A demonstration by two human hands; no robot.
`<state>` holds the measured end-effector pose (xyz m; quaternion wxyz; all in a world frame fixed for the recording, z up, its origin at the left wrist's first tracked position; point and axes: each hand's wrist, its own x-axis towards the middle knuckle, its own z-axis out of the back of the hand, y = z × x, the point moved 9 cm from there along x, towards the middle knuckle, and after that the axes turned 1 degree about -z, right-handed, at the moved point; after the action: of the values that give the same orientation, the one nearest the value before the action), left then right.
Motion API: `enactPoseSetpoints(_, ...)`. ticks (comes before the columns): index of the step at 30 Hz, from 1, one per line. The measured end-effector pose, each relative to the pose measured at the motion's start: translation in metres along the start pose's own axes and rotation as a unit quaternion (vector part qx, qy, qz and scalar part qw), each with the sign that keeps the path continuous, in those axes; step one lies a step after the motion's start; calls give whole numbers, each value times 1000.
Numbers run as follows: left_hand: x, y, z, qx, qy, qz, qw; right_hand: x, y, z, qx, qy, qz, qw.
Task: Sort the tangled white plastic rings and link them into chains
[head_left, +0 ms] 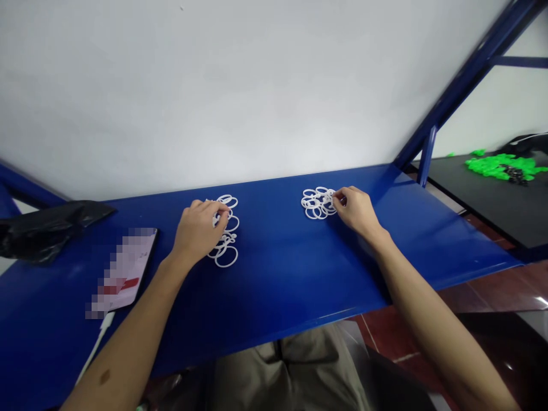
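Note:
Two loose heaps of thin white rings, with small white bits among them, lie on the blue shelf top (pixel 274 251). My left hand (pixel 199 228) is over the left heap of rings (pixel 226 238), fingers curled and thumb near the index finger, with a white ring at the fingertips. Part of that heap is hidden under the hand. At the right edge of the right heap of rings (pixel 315 203), my right hand (pixel 355 210) pinches a white ring between thumb and fingers. Its fingertips partly cover the hold.
A phone (pixel 124 271) with a white cable (pixel 96 348) lies left of my left forearm. Behind it is a black plastic bag (pixel 64 225). A white wall rises at the back. Blue frame bars (pixel 462 85) stand right, beside a black table (pixel 475 200) with bright green pieces (pixel 496 165).

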<state>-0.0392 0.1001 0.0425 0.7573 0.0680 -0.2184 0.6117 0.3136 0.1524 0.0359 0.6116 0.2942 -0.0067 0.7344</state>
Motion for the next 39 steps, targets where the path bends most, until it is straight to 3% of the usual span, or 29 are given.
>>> enactPoseSetpoints(6, -1, 10, -9, -12, 46, -8, 999, -1, 1, 5, 13, -19, 2, 1000)
enactPoseSetpoints(12, -4, 2, -15, 13, 83, -32, 996, -3, 17, 14, 76, -45, 32, 996)
enactPoseSetpoints(18, -5, 10, -19, 31, 100, 8, 994, -10, 41, 2, 142, -8, 73, 987)
enactPoseSetpoints(21, -4, 12, -17, 25, 86, 26, 996, -13, 50, -8, 152, 15, 97, 983)
enactPoseSetpoints(24, -4, 11, -1, 10, 24, 63, 998, -16, 56, -13, 160, 29, 108, 981)
enactPoseSetpoints(28, -5, 4, 25, -80, -62, 116, 988, -18, 63, -12, 173, 34, 114, 978)
enactPoseSetpoints(31, -8, 2, 32, -180, -89, 158, 967, -21, 70, -13, 186, 41, 125, 974)
enactPoseSetpoints(35, -10, -2, 21, -324, -82, 170, 927, -28, 83, -21, 205, 73, 147, 965)
enactPoseSetpoints(39, -11, -14, -2, -456, -27, 151, 877, -39, 101, -29, 223, 113, 177, 952)
